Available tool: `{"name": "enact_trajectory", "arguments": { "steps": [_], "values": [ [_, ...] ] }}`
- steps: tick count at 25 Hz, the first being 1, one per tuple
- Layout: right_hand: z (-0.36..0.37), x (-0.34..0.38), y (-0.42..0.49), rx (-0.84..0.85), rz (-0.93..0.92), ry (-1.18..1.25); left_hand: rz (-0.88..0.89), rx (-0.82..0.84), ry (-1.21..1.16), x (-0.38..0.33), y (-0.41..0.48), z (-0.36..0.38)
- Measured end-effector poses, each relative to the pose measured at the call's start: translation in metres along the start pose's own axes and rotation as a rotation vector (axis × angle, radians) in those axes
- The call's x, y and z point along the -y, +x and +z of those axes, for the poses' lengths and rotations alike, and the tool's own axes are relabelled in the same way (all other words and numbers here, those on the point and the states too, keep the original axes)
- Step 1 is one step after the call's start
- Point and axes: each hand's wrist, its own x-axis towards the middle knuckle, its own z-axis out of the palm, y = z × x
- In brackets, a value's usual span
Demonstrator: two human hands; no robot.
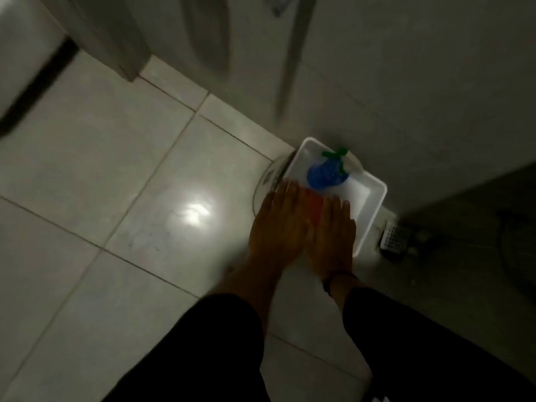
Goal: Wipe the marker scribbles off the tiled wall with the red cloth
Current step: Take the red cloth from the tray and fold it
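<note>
1 head view, steeply downward from above, near both hands (301, 227) over floor tiles (87, 184).

Glossy pale ceramic floor tiles (121, 175) with a bright light reflection, smooth white plastic rectangular tray (374, 204), soft red cloth (314, 206), shiny blue plastic bottle (323, 175) with green cap, perforated metal floor drain (394, 235), smooth matt grey wall tiles (406, 82)

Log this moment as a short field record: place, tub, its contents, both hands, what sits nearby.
place: tiled bathroom floor, dim and blurred
tub: white tub against the wall
contents: blue spray bottle with green top; red cloth
left hand: flat, fingers extended over the tub's near end
right hand: flat, beside the left, cloth showing between them
grasp: cannot tell
nearby: clear bowl left of tub; floor drain right
</note>
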Motion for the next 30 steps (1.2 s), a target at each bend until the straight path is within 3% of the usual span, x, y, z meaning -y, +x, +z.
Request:
{"name": "enact_trajectory", "arguments": {
  "steps": [4,8,11,13,16,22,24,28,30],
  "values": [
    [0.05,-0.044,0.067,0.09,0.348,0.275,-0.178,0.218,-0.128,-0.002,0.072,0.067],
    [0.081,-0.063,0.108,0.151,0.552,0.54,-0.424,0.244,-0.033,-0.014,0.112,0.119],
    [0.095,-0.078,0.127,0.128,0.662,0.805,-0.546,0.181,-0.139,-0.019,0.134,0.146],
    [0.092,-0.088,0.129,0.155,0.644,0.888,-0.602,0.164,-0.324,-0.02,0.139,0.146],
    [0.072,-0.086,0.121,0.053,0.648,0.985,-0.638,0.094,-0.634,-0.019,0.134,0.124],
    [0.0,-0.016,0.049,-0.089,0.52,1.104,-0.532,-0.015,-0.94,0.007,0.052,0.035],
    [-0.025,0.015,0.019,-0.015,0.448,1.204,-0.517,-0.088,-1.005,0.032,0.013,0.006],
    [-0.034,0.088,-0.033,0.363,0.463,1.553,-0.552,-0.143,-1.405,0.084,-0.066,-0.021],
    [-0.011,0.123,-0.047,0.51,0.436,1.531,-0.587,-0.215,-1.464,0.113,-0.098,-0.013]
  ]
}}
